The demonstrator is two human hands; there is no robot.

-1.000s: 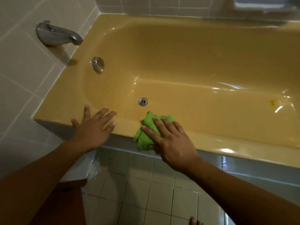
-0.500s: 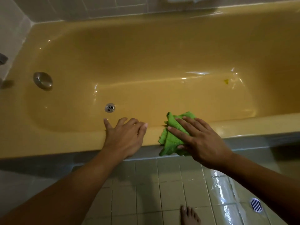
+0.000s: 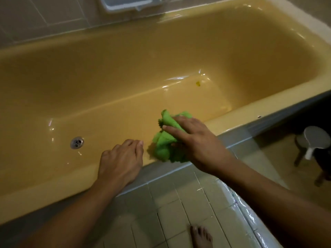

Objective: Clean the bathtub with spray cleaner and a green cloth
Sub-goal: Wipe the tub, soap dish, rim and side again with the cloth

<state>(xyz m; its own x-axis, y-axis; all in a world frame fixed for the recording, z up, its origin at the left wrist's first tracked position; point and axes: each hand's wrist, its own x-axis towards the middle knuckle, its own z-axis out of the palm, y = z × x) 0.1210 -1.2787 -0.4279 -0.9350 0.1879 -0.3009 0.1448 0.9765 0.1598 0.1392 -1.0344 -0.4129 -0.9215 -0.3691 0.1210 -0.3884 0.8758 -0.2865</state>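
Head view looks down on a glossy mustard-yellow bathtub point(image 3: 161, 56) set against pale wall tiles point(image 3: 44, 13), its smooth floor glinting round a metal drain point(image 3: 77, 142); square floor tiles point(image 3: 179, 203) lie below, a bare foot point(image 3: 201, 237) on them; the crumpled green cloth point(image 3: 163, 145) sits on the tub's near rim under the right hand point(image 3: 195, 142), whose fingers stretch flat and press it; the left hand point(image 3: 120, 161) rests flat just beside, holding nothing.
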